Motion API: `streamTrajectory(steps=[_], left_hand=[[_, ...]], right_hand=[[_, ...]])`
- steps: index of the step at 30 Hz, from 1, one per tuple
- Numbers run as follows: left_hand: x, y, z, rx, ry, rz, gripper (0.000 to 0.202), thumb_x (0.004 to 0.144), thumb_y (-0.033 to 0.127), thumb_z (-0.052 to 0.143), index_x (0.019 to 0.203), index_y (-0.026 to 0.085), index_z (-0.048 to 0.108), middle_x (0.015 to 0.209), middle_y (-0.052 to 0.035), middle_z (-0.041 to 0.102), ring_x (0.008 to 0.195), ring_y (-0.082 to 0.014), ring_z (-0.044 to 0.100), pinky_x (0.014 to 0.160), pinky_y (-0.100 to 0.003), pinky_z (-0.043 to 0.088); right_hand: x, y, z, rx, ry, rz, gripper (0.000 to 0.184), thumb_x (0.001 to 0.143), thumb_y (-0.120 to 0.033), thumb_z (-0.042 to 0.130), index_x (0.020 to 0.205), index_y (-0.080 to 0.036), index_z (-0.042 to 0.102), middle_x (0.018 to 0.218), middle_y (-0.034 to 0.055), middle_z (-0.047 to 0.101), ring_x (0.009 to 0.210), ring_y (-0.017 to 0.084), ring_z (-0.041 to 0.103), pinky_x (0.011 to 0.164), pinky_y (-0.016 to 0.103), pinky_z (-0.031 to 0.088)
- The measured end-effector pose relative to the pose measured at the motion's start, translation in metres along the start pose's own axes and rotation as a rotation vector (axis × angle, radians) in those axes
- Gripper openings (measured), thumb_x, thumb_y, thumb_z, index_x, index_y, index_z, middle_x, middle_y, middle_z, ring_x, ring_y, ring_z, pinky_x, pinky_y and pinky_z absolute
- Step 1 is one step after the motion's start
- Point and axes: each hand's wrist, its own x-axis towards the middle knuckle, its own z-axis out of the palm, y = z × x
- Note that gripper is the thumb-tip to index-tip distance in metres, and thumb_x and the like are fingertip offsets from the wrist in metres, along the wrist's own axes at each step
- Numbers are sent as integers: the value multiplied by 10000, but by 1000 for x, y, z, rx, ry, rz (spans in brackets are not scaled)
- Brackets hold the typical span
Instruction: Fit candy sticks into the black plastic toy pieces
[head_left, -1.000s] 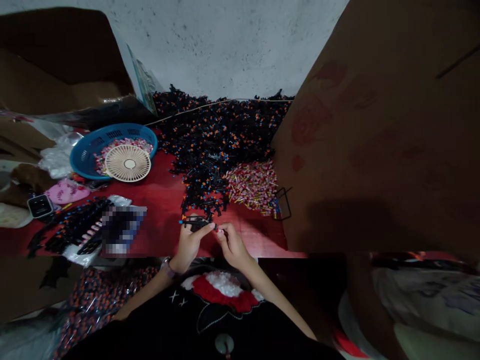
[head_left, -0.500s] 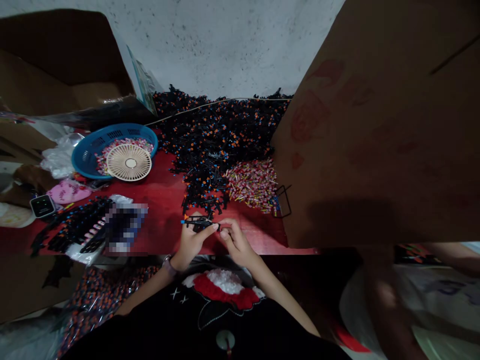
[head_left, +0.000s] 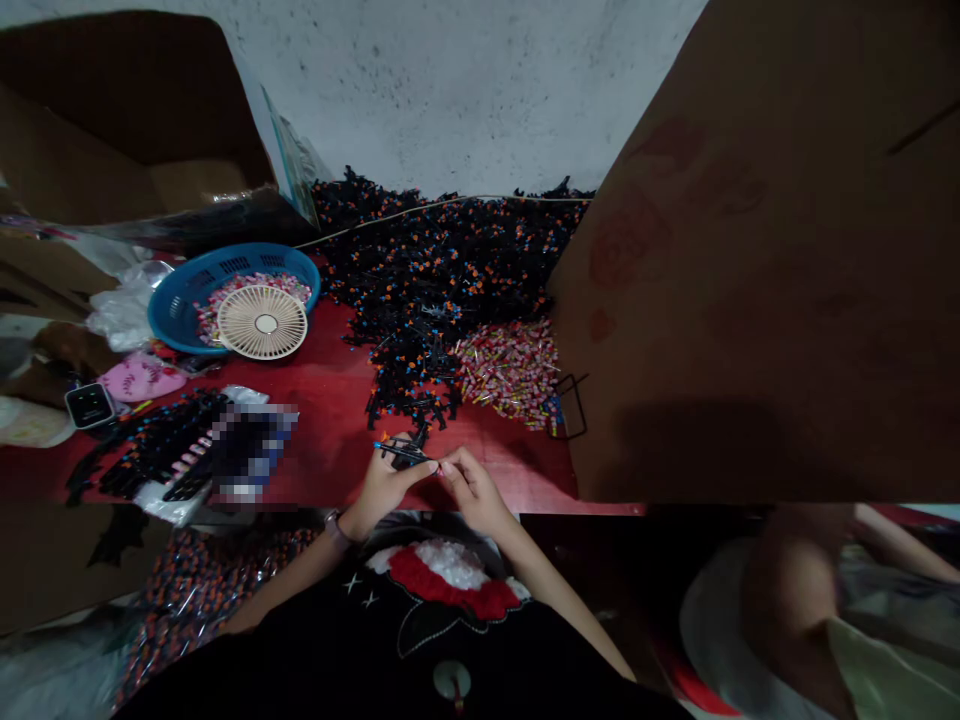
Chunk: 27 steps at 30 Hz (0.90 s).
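My left hand (head_left: pixel 384 487) is closed around a slim black plastic toy gun (head_left: pixel 405 455) with a blue tip, its thumb lying along the near side. Another black piece juts out behind the fingers; whether it is in the hand too, I cannot tell. Thumb and forefinger of my right hand (head_left: pixel 471 490) pinch together at the right end of the toy gun, where a tiny pinkish spot shows. What they hold is too small to name. Just beyond my hands spreads a large pile of black toy guns (head_left: pixel 442 260) with orange and blue tips. Beside it lies a heap of small pink-and-yellow pieces (head_left: pixel 510 370).
A blue basket (head_left: pixel 169 305) of pink pieces stands left, a round cream fan (head_left: pixel 264 322) in front. Packed black pieces (head_left: pixel 150 450) lie front left on the red table (head_left: pixel 322 380). Cardboard boxes (head_left: pixel 750 300) flank both sides. Another person's leg (head_left: pixel 795 590) is at lower right.
The toy gun has tilted, its right end lower. My right finger and thumb have closed together at that end. The view has shifted slightly, and the other person at the right has moved.
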Motion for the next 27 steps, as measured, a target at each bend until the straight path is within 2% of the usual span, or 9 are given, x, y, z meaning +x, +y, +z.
streamTrajectory(steps=[5, 8, 10, 17, 20, 22, 23, 25, 27], left_hand=[[5, -32, -10, -55, 25, -100, 378, 614, 338, 1018, 753, 192, 698, 758, 1, 727, 740, -177, 659, 714, -297, 548], [5, -51, -18, -53, 55, -171, 355, 617, 348, 1006, 682, 175, 702, 676, -6, 711, 662, -163, 636, 658, -285, 513], [3, -59, -21, -74, 76, -205, 355, 633, 374, 1002, 666, 167, 715, 647, -15, 709, 630, -160, 631, 636, -284, 507], [-2, -61, -12, -131, 84, -192, 332, 622, 342, 1020, 690, 159, 750, 663, -24, 744, 617, -156, 660, 625, -278, 552], [4, -63, -12, -135, 93, -184, 367, 621, 370, 1017, 713, 156, 735, 674, -28, 746, 617, -164, 691, 631, -287, 585], [16, -61, -24, -62, 124, -193, 404, 614, 393, 1021, 726, 153, 716, 685, -50, 756, 620, -199, 728, 625, -319, 616], [25, -58, -35, -9, 144, -199, 417, 615, 395, 1023, 725, 153, 702, 679, -61, 755, 612, -215, 736, 614, -336, 624], [49, -44, -70, 107, 185, -194, 418, 649, 374, 1017, 709, 156, 665, 636, -60, 727, 580, -220, 718, 600, -352, 621], [77, -26, -112, 216, 250, -156, 392, 726, 349, 979, 729, 163, 633, 607, -23, 681, 571, -195, 676, 630, -362, 617]], right_hand=[[-2, 38, 14, -38, 19, 36, 512, 1147, -731, 448, 1006, -260, 592, 775, -26, 562, 694, 180, 542, 662, 298, 467], [-4, 59, 22, -140, -13, -16, 491, 1163, -698, 425, 1159, -258, 642, 968, 49, 731, 905, 232, 708, 833, 356, 578], [-5, 68, 24, -202, -41, -65, 457, 1171, -649, 441, 1219, -255, 667, 1115, 95, 785, 1054, 260, 752, 948, 396, 598], [-2, 79, 29, -146, 117, -74, 448, 1162, -613, 482, 1066, -242, 716, 992, 87, 807, 948, 262, 766, 896, 397, 630], [3, 83, 27, -143, 45, -42, 443, 1161, -620, 485, 1134, -242, 715, 1048, 87, 807, 993, 262, 770, 926, 402, 622], [11, 89, 16, -186, -31, -24, 454, 1146, -634, 514, 1251, -242, 718, 1130, 94, 806, 1061, 263, 764, 982, 412, 610], [16, 94, 7, -231, -29, -23, 472, 1134, -641, 533, 1303, -241, 718, 1160, 100, 802, 1092, 269, 753, 1016, 428, 599], [27, 105, -17, -368, 95, -41, 512, 1118, -645, 537, 1349, -228, 723, 1193, 125, 786, 1143, 299, 717, 1085, 489, 566], [37, 120, -46, -536, 313, -60, 535, 1118, -628, 484, 1332, -208, 736, 1229, 167, 759, 1200, 345, 667, 1134, 570, 524]])
